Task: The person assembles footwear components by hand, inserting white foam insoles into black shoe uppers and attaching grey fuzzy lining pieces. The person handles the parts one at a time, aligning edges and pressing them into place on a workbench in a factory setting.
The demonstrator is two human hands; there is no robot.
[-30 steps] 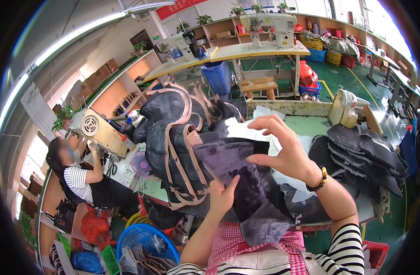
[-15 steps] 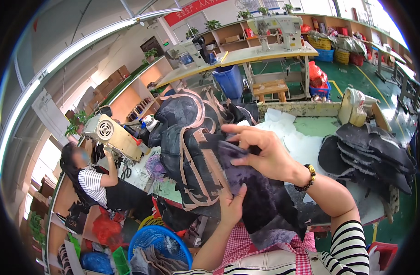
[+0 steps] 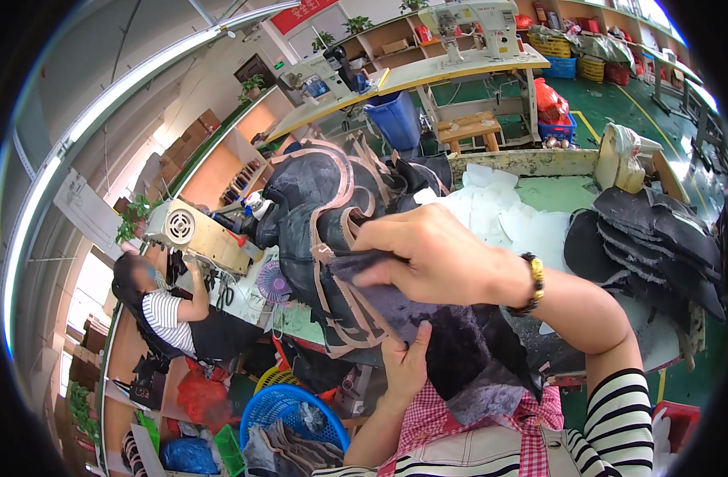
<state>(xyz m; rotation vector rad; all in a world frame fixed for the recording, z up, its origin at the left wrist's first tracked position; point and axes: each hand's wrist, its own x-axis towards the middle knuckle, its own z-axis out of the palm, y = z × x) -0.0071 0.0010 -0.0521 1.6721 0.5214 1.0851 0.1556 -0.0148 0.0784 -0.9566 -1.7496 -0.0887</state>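
A dark fur-lined leather piece [image 3: 459, 354] hangs in front of me, its purplish-black fuzzy side facing up. Along its left edge runs a tan strip. My right hand [image 3: 443, 254] is closed on the upper edge, thumb and fingers pinching it. Lower down, my left hand [image 3: 405, 367] grips the same piece, its thumb lying on the fuzzy side. Just beyond my hands is a pile of black leather pieces [image 3: 292, 199] with tan borders, partly hidden by my right hand.
White sheets [image 3: 491, 203] cover part of the worktable, with a stack of black fuzzy-edged pieces [image 3: 650, 246] at its right. A blue basket [image 3: 332, 417] holding more pieces stands at the lower left. Further left, a co-worker [image 3: 169, 318] sits at a sewing machine [image 3: 193, 230].
My right hand has moved down and left along the piece's upper edge, folding its fingers more tightly over it. My left hand keeps its grip on the piece.
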